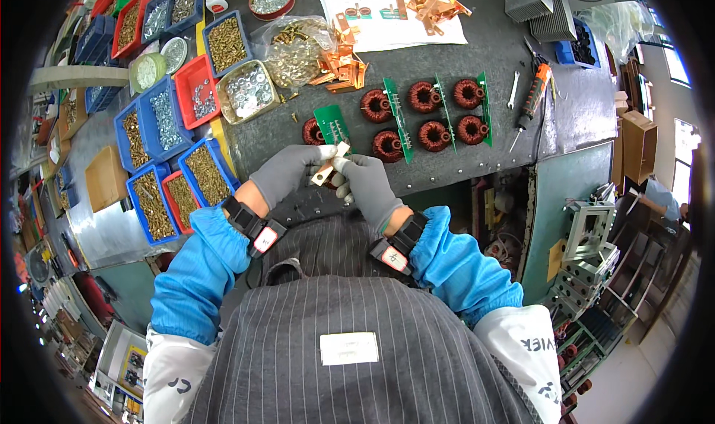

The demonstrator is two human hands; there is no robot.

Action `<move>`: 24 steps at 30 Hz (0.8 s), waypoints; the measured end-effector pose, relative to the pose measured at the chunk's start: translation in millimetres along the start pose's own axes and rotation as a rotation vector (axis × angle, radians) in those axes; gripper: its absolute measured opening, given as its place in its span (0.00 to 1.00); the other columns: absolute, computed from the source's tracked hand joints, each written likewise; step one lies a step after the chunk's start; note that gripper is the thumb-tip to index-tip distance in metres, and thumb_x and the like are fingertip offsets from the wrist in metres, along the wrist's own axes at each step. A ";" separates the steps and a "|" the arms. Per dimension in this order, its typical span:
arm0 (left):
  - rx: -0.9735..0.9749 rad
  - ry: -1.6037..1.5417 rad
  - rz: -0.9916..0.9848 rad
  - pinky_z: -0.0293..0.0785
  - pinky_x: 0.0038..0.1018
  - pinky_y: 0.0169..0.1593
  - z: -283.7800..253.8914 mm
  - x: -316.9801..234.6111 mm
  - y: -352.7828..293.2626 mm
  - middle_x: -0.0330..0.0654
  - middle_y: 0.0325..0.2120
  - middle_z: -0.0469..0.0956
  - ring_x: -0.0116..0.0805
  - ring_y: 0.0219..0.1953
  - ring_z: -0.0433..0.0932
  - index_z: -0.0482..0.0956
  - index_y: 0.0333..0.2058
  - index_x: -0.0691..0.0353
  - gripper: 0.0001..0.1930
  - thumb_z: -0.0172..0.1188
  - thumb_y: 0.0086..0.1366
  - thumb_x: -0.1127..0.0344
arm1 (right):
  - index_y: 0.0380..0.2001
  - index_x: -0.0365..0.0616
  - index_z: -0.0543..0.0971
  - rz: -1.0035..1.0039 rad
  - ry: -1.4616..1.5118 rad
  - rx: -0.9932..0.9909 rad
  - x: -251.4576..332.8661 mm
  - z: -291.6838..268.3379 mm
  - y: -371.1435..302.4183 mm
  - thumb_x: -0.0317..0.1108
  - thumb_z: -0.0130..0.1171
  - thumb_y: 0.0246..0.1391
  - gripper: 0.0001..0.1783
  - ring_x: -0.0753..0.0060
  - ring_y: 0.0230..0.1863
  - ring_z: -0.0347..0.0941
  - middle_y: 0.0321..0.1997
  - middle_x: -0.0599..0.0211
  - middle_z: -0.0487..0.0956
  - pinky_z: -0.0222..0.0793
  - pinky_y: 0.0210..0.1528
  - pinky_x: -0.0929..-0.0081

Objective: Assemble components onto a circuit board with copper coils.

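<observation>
So I'm on the head cam, and right around the middle of the frame there's a small flat copper-coloured metal piece with a round hole near one end [322,176]. It's up between both hands, tilted, just above the near edge of the dark grey desk [570,119]. The grey-gloved left hand [289,172] has its fingertips pinched on it, and the grey-gloved right hand [366,187] is gripping it from the other side with its fingers curled. Can't really tell which one is carrying the weight.

Just above the fingers sits a tilted green circuit board [331,125], with a reddish-brown wire-wound ring coil [312,131] beside it, partly covered. Right of that, still near centre, I've got three green boards standing on edge [398,119] and six more coils [424,96] in two rows.

Upper middle: a loose heap of bent copper brackets [347,68], a clear plastic bag of brass-coloured bits [298,55], and a white printed sheet [370,35] with more copper brackets [436,11] on top.

Upper right has a silver open-ended wrench [514,90] and an orange-and-black-handled screwdriver [534,93]. Over on the left it's all hardware bins, like a red plastic bin [189,74] with washers.
</observation>
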State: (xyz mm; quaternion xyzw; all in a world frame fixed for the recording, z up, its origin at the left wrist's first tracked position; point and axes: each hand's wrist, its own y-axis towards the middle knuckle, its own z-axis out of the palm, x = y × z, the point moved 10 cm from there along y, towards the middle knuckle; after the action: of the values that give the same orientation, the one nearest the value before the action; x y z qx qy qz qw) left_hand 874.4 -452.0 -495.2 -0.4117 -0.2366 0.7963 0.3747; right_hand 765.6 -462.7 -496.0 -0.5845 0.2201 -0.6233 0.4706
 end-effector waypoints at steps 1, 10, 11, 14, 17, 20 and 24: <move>-0.027 0.080 0.007 0.72 0.24 0.41 -3.6 -2.1 1.3 0.37 0.32 0.81 0.26 0.33 0.78 0.82 0.43 0.64 0.16 0.54 0.72 0.56 | 0.36 0.36 0.79 -0.020 -0.037 -0.003 1.2 0.8 1.1 0.36 0.55 0.64 0.12 0.82 0.17 0.71 0.24 0.69 0.78 0.64 0.17 0.83; -0.130 0.085 0.097 0.68 0.22 0.37 -25.7 -0.5 7.9 0.34 0.29 0.79 0.23 0.32 0.74 0.82 0.40 0.67 0.15 0.59 0.68 0.59 | 0.31 0.37 0.79 -0.030 -0.358 0.084 15.7 -4.9 5.4 0.39 0.60 0.62 0.14 0.80 0.15 0.71 0.20 0.69 0.77 0.63 0.16 0.79; -0.129 0.086 0.096 0.68 0.22 0.37 -25.7 -1.8 7.1 0.34 0.29 0.79 0.23 0.32 0.74 0.82 0.40 0.67 0.15 0.59 0.68 0.59 | 0.31 0.38 0.78 -0.007 -0.381 0.123 13.0 -4.7 4.5 0.38 0.61 0.61 0.13 0.82 0.15 0.69 0.21 0.70 0.76 0.62 0.16 0.80; -0.128 0.327 0.080 0.68 0.23 0.38 -25.0 -12.3 3.6 0.36 0.31 0.80 0.23 0.34 0.75 0.82 0.42 0.68 0.16 0.61 0.67 0.59 | 0.36 0.35 0.80 -0.180 -0.541 0.018 22.4 -16.9 3.9 0.37 0.63 0.58 0.14 0.74 0.21 0.77 0.23 0.64 0.80 0.72 0.24 0.74; -0.141 0.524 0.012 0.69 0.23 0.39 -29.5 -17.5 0.5 0.38 0.34 0.81 0.23 0.36 0.74 0.82 0.44 0.67 0.16 0.61 0.66 0.59 | 0.42 0.35 0.79 -0.698 -0.482 -0.262 58.5 -29.1 -13.0 0.35 0.64 0.57 0.15 0.72 0.31 0.80 0.31 0.60 0.82 0.75 0.34 0.74; -0.096 0.591 0.054 0.68 0.23 0.34 -42.4 -10.0 9.6 0.35 0.31 0.79 0.22 0.32 0.72 0.83 0.45 0.67 0.16 0.62 0.66 0.60 | 0.46 0.36 0.78 -0.545 -0.440 -0.138 50.4 -22.3 4.3 0.32 0.64 0.57 0.16 0.76 0.35 0.78 0.36 0.62 0.82 0.75 0.39 0.76; 0.001 0.755 0.267 0.72 0.24 0.40 -35.3 -16.5 10.2 0.39 0.38 0.80 0.23 0.37 0.76 0.80 0.48 0.68 0.16 0.61 0.66 0.63 | 0.46 0.36 0.79 -0.341 -0.237 0.005 29.8 -20.0 23.3 0.29 0.63 0.56 0.14 0.80 0.34 0.76 0.36 0.65 0.83 0.74 0.39 0.77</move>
State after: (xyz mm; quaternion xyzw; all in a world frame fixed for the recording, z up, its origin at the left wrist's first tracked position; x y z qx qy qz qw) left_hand 905.9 -468.8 -513.7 -0.7024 -0.0265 0.6308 0.3286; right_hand 758.4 -504.2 -504.1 -0.6814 0.0595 -0.6213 0.3824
